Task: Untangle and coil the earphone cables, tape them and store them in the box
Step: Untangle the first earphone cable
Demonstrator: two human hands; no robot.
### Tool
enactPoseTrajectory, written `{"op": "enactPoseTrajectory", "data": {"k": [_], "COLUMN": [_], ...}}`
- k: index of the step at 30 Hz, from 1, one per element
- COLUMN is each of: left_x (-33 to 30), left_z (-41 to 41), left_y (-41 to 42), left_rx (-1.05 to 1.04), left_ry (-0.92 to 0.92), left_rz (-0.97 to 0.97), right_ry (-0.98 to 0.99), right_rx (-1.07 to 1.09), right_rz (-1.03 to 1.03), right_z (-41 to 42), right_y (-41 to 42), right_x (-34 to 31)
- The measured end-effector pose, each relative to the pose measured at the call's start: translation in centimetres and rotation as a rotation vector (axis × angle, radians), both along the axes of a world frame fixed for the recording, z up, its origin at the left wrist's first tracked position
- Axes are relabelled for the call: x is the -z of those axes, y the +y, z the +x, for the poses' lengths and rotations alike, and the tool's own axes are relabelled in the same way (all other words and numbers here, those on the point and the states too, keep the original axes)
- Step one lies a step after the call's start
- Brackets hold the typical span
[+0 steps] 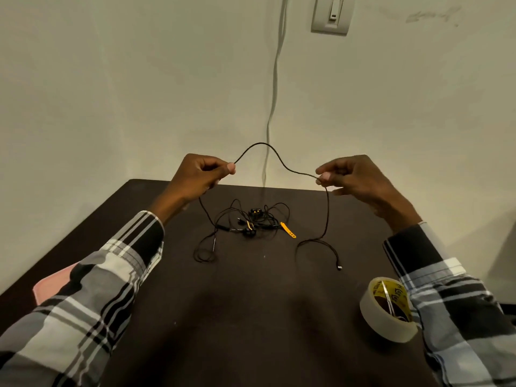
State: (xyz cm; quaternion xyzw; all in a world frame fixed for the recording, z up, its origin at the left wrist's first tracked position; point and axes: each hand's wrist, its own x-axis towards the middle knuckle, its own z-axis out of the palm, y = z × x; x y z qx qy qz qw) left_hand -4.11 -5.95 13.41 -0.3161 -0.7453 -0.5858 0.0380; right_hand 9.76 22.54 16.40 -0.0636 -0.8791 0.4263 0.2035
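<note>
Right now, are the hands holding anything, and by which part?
Yes. Both pinch one black cable along its middle stretch: the left hand and right hand hold it raised, its ends trailing to the table.

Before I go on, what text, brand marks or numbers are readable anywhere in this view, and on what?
Nothing can be read.
Tape roll: black marks on the yellow inner core, too blurred to read.
Yellow strap by the tangled earphones: small dark dots, no lettering visible.
Wall switch: no visible marking.
</note>
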Motion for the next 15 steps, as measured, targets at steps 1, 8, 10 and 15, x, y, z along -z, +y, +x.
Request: {"op": "enactPoseTrajectory", "data": {"k": [1, 8, 10, 15], "left_x": [-0.3, -2.6, -3.4, -4.0], "left_z": [0.2, 1.6, 2.1, 3.0], "left_y": [0.3, 2.5, 3.3, 4.3], "left_rx": [0.015, 0.099, 0.124, 0.164], "left_ry": [0.011, 0.103, 0.135, 0.193], "left_rz": [0.003, -0.026, -0.042, -0.054], "right_ry": [0.010, 0.241, 0.207, 0.161], "right_rx": [0.053, -0.002, -0.082, -0.164], "right_rz": [0.070, -0.070, -0.067, -0.029], "right_z": [-0.3, -0.8, -1.0, -1.4], "right_y": [0.0, -3.2, -4.5, -6.6], "right_x": [0.3, -1.4, -1.7, -1.7]}}
